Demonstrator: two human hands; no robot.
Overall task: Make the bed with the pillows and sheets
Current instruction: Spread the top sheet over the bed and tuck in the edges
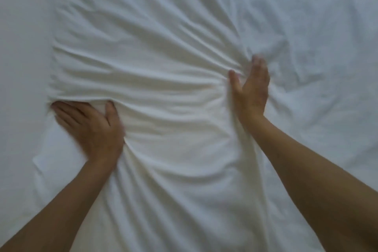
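- White bedding filled the whole view; a smoother sheet [22, 47] was seen along the left edge and a more crumpled sheet area [317, 47] on the right.
- A long white pillow [147, 63] was laid lengthwise through the middle, its cover gathered into folds running across between the two hands.
- The left hand [90, 127] was pressed palm-down on the pillow's left edge, fingers straight and pointed leftward, thumb spread toward the centre; nothing was gripped.
- The right hand [251, 88] was set on edge against the pillow's right side, fingers straight and held together, pointed away from the person, thumb spread onto the fabric; nothing was gripped.
- Both forearms were bare and extended from the lower corners, converging toward the pillow.
- Slight motion blur was noted at both hands.
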